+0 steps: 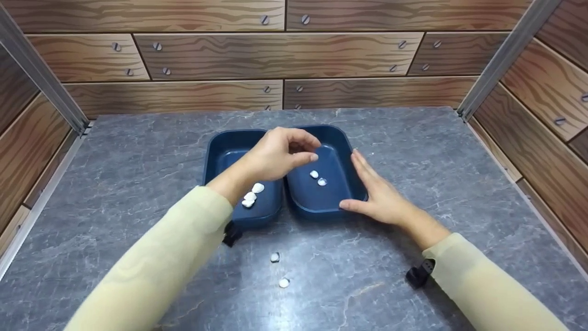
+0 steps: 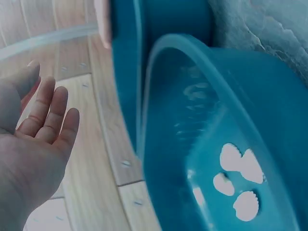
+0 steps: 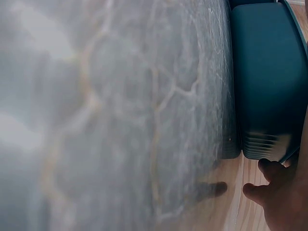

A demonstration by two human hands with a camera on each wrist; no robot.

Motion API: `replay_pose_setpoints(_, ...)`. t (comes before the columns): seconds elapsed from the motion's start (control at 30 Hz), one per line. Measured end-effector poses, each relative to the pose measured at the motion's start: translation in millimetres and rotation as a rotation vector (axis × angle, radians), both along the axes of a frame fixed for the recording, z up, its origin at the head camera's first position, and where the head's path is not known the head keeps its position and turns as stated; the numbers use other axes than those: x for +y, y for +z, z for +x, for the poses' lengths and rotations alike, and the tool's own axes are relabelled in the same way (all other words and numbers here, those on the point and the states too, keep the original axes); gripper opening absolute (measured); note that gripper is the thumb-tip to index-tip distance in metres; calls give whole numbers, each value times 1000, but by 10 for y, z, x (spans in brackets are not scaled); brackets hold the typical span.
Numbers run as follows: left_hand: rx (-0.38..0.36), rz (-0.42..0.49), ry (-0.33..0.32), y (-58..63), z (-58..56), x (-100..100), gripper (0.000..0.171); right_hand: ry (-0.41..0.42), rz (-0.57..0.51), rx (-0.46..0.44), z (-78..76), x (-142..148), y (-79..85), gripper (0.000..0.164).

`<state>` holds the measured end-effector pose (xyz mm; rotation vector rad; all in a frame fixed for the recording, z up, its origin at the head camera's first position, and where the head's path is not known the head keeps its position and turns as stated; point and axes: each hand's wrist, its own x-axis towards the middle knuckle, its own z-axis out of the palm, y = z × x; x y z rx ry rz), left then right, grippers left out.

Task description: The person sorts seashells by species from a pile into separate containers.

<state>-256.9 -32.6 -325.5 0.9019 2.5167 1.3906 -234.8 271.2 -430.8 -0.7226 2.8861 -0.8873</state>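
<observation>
Two dark blue bins stand side by side. Over the gap between them hovers my left hand (image 1: pixel 282 154), its fingers loosely bent with nothing between them; the left wrist view shows its palm bare. My right hand (image 1: pixel 379 193) rests against the outer side of the right bin (image 1: pixel 317 212), fingers straight along the rim and thumb at the near corner. Two small pale pieces, a white shell (image 1: pixel 314 174) and a shinier one (image 1: pixel 322 182), lie in that bin. Several white seashells (image 2: pixel 246 206) lie in the left bin (image 1: pixel 216 138), partly hidden by my left forearm in the head view.
In front of the bins, a small whitish piece (image 1: pixel 275 257) and another pale piece (image 1: pixel 284 282) lie on the grey marbled table (image 1: pixel 151 151). Wood-patterned walls (image 1: pixel 275 55) enclose the back and sides, with metal posts (image 1: pixel 505 55) at the corners.
</observation>
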Motion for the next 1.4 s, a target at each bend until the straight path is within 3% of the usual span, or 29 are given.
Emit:
replay_pose_setpoints(0.27,90,48,-98,92,386,-203,25,11,-8,24,0,-8,1,115)
replay_pose_setpoints(0.5,110,99,-124,-11,679,-409,25,4,-3,24,-5,0,-3,117)
replay_pose_setpoints(0.7,85,116,-149,-214,916,-565,26,-9,10,3,5,-6,11,119)
replay_pose_setpoints(0.93,15,102,-193,-563,1125,-703,23,-5,17,10,7,8,6,119)
replay_pose_setpoints(1.17,-41,7,-181,-844,1173,-782,25,-6,10,15,10,22,-2,119)
replay_pose_setpoints(1.4,-50,10,-205,-1066,1187,-799,28,13,5,38,-13,5,-11,116)
